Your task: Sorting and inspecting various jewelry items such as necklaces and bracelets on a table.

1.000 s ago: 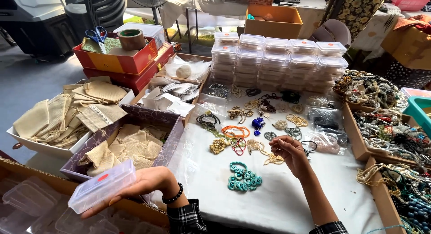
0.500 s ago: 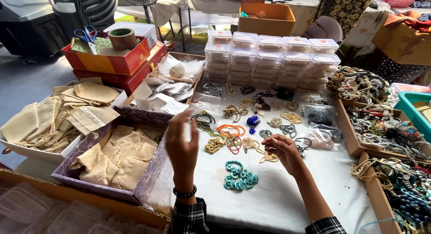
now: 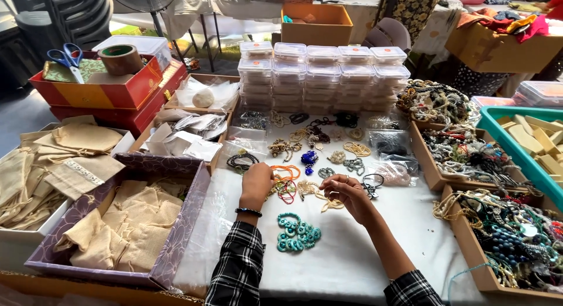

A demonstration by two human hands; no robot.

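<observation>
Right now we have both hands over the white-covered desk, among loose strings of beads. Our left hand rests knuckles-up near the middle of the desk, fingers curled down onto the orange bead string; whether it pinches the string or only touches it, we cannot tell. Our right hand sits just beside it, toward the right, fingertips drawn together on a pale beige bead strand that trails under the palm. A black bracelet circles our left wrist, and both sleeves are black-and-white plaid.

Close to the near edge, between our forearms, lies a turquoise bracelet pile, touched by neither hand. A blue bead cluster lies further in, toward the far edge, with stacked clear plastic boxes behind it. Off the left edge stands a purple patterned box filled with burlap pouches. Along the right edge, cardboard trays hold tangled necklaces. At the far left corner a red box carries scissors and a tape roll.
</observation>
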